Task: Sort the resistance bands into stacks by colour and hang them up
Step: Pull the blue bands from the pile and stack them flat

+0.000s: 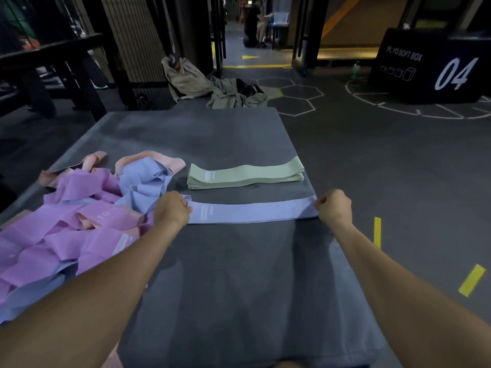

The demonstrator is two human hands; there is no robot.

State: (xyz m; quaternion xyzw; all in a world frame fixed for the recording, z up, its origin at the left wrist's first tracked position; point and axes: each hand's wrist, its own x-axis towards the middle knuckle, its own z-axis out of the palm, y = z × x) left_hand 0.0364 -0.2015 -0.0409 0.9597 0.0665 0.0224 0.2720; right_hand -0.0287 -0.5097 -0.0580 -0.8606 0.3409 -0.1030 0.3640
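Observation:
A light blue resistance band (252,211) lies stretched flat across the grey mat (233,282). My left hand (171,208) grips its left end and my right hand (333,208) grips its right end, both with curled fingers. Just beyond it sits a neat stack of green bands (244,173). To the left lies a loose heap of mixed bands (79,219), mostly purple, with blue ones (144,181) and pink ones (156,156) tangled in it.
The mat's right edge drops to a dark gym floor with yellow tape marks (377,231). A black plyo soft box (430,65) stands far right. Bags and clothes (212,86) lie beyond the mat. A dark bench frame (53,62) is far left. A person sits in the far doorway.

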